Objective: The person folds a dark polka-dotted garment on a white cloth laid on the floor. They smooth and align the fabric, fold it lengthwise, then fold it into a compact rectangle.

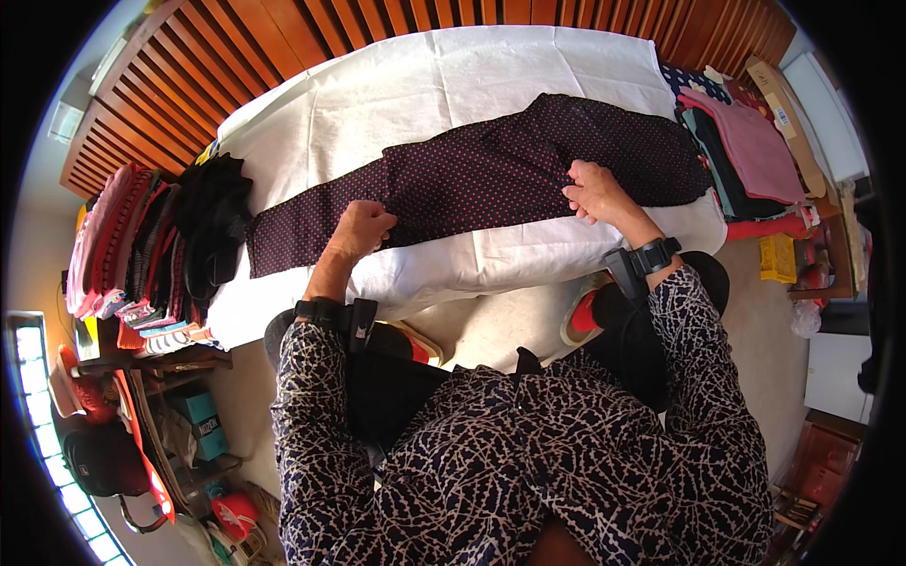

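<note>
A dark garment with small pink-red dots (481,170), seemingly trousers folded lengthwise, lies stretched across a white cloth (382,92). Its narrow end is at the left and its wide part at the right. My left hand (364,225) is curled over the garment's near edge, left of its middle. Whether fabric is pinched under those fingers is hidden. Further right, my right hand (598,192) is over the near part of the garment, its fingers loosely bent and slightly apart, with no fabric visible in them. Both wrists wear black strapped devices.
Folded clothes (127,247) stand in a row at the left end, beside a black garment (212,219). On the right is a pile topped by a pink cloth (757,141), near a cardboard piece (786,120). A slatted wooden headboard (283,32) borders the far side.
</note>
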Motion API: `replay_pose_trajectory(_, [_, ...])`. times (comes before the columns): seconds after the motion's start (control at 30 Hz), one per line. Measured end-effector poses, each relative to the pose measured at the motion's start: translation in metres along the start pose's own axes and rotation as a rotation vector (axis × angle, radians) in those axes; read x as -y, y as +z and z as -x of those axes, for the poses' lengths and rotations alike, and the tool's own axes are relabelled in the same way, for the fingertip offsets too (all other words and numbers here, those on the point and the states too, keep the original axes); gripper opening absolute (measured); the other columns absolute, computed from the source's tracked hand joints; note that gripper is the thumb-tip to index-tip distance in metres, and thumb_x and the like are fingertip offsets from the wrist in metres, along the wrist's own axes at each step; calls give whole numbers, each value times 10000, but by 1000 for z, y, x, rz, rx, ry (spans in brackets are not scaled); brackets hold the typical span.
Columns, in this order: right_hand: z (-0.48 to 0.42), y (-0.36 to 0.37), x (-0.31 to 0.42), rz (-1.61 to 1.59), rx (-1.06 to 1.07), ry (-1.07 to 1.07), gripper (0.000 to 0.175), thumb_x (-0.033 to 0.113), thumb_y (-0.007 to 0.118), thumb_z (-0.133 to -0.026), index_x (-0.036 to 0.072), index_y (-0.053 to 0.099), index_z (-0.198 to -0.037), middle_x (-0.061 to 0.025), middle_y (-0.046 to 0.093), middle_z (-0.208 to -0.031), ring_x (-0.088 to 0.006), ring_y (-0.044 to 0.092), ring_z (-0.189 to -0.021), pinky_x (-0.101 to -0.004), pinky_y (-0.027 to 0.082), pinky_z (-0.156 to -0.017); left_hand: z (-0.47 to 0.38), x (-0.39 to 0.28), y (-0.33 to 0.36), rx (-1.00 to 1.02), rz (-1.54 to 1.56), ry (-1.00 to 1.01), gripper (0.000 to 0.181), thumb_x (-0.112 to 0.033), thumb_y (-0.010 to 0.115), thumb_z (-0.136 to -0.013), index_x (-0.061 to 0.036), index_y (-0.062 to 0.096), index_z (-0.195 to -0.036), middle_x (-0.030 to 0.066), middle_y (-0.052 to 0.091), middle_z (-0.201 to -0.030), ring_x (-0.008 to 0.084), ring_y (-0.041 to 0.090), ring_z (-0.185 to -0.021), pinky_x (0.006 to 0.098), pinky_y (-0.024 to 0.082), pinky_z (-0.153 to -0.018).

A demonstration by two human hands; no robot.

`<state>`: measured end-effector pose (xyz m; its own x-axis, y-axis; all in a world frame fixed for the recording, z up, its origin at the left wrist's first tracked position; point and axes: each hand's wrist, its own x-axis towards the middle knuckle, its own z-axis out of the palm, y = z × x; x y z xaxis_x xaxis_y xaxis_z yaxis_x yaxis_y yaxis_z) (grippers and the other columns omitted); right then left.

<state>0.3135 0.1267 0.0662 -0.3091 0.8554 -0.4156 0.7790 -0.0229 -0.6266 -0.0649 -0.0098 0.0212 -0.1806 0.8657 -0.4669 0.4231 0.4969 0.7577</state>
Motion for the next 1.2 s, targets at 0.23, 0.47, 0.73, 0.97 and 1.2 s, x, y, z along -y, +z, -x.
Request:
replay_pose_trajectory(0.23, [4,1,4,86,17,-9,178,83,638,-930,8,519,-1038,-79,625,-728,-132,585,-510,-298,444,-380,6,-3,-3,72,132,-6,134,-51,642,-854,-13,574,-744,90,629,-640,147,601,-499,278,449,-405])
replay_pose_trajectory(0.47, [6,-1,2,76,9,-42,185,99,638,-924,7,514,-1025,-85,616,-722,-147,591,-512,-310,457,-395,7,-2,-1,32,47,47,106,-19,658,-812,-12,553,-825,84,618,-641,150,609,-516,296,474,-431])
replay_pose_trajectory(0.73, [6,0,4,233,1,-70,229,137,675,-913,-33,536,-979,-196,671,-749,-289,692,-602,-417,553,-531,7,7,5,-52,-166,180,152,-10,661,-785,-13,557,-896,131,651,-725,241,668,-661,372,539,-606])
replay_pose_trajectory(0.97, [6,3,3,401,-55,-207,244,155,698,-886,-46,566,-931,-250,690,-814,-373,703,-651,-468,570,-697,12,2,6,-88,-372,337,140,9,654,-774,-29,561,-872,108,621,-708,205,634,-668,363,519,-618])
replay_pose_trajectory(1.2, [8,-2,8,376,105,-84,201,151,689,-874,-24,597,-909,-216,685,-815,-333,700,-737,-431,555,-676,18,-8,1,-23,-441,282,159,-21,647,-767,-37,583,-911,200,675,-829,398,669,-848,452,527,-757])
